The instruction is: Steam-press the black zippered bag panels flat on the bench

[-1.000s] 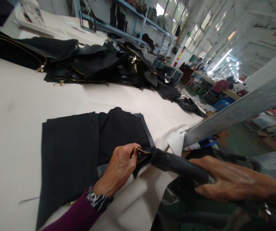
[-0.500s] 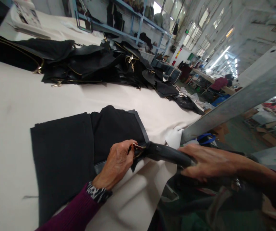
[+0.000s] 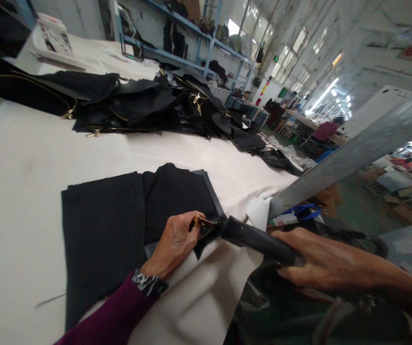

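Note:
My left hand [image 3: 175, 242] is closed in a pinch on the metal end of a gold zipper [image 3: 206, 222], at the lower right corner of a black fabric piece [image 3: 177, 201]. My right hand [image 3: 321, 258] wraps around a thick black tube-like tool [image 3: 259, 239]; its exact kind does not show. The tool's end sits right beside the zipper and the fabric's corner, and I cannot tell whether they touch. Left of the hands, flat black fabric panels [image 3: 101, 235] lie joined to or against the black piece.
A row of black zippered pieces [image 3: 137, 103] lies across the pale tabletop [image 3: 155, 148]. A grey metal post [image 3: 335, 158] slants up at the right, near a blue and white bag [image 3: 295, 214]. Shelves [image 3: 191, 62] stand behind; a person [image 3: 326, 129] sits far off.
The right hand and the black tool's rear have tilted slightly downward. My left hand keeps its pinch on the zipper. The view has shifted a little.

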Available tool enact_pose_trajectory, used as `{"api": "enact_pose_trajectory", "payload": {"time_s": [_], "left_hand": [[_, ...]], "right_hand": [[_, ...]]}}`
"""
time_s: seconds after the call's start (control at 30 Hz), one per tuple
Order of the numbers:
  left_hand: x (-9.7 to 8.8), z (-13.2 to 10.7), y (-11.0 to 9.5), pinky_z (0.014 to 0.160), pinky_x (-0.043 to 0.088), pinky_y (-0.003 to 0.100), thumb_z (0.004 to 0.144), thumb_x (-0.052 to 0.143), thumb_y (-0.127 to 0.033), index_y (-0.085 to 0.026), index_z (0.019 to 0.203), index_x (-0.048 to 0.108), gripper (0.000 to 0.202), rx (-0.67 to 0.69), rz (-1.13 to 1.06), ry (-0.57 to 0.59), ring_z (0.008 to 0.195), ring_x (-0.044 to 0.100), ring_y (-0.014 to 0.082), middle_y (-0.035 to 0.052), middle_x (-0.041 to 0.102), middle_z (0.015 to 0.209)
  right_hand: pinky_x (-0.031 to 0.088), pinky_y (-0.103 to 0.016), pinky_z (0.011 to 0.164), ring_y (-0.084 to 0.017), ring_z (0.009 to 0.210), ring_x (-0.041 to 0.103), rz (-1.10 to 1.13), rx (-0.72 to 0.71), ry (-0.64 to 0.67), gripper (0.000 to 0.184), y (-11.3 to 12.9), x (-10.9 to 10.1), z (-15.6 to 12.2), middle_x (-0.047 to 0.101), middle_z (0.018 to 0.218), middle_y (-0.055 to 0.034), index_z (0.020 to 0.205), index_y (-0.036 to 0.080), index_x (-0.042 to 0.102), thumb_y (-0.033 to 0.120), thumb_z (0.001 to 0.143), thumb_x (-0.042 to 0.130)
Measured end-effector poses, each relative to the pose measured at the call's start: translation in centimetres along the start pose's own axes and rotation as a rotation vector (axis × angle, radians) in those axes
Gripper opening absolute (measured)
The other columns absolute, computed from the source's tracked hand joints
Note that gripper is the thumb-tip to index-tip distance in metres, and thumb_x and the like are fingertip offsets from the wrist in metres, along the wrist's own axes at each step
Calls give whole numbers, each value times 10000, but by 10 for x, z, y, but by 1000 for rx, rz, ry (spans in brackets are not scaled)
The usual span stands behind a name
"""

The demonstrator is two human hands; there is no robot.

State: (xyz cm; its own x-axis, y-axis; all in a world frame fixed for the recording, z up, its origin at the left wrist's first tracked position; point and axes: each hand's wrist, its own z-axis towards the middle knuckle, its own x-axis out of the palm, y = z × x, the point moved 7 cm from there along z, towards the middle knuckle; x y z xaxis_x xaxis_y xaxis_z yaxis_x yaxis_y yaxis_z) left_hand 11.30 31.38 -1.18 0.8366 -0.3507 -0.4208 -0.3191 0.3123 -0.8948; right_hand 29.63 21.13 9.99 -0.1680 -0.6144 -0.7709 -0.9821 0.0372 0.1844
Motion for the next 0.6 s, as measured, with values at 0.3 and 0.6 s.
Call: {"api": "enact_pose_trajectory", "payload": {"time_s": [0.3, 0.6], "left_hand": [[7, 6, 25, 600, 470, 223, 875, 484, -381, -158, 872, 679, 297, -210, -455, 50, 691, 631, 158, 43, 682, 791], [10, 10, 26, 588, 450, 212, 866, 501, -383, -160, 872, 672, 280, -237, -488, 99, 667, 590, 136, 26, 647, 766]], "right_hand": [[462, -327, 707, -247, 850, 602, -15, -35, 66, 249, 3, -17, 34, 599, 929, -42, 1027, 222, 602, 314, 797, 590], [454, -225, 502, -195, 710, 625, 225, -65, 186, 193, -11, -45, 52, 629, 798, -10, 893, 237, 652, 348, 743, 698]]}}
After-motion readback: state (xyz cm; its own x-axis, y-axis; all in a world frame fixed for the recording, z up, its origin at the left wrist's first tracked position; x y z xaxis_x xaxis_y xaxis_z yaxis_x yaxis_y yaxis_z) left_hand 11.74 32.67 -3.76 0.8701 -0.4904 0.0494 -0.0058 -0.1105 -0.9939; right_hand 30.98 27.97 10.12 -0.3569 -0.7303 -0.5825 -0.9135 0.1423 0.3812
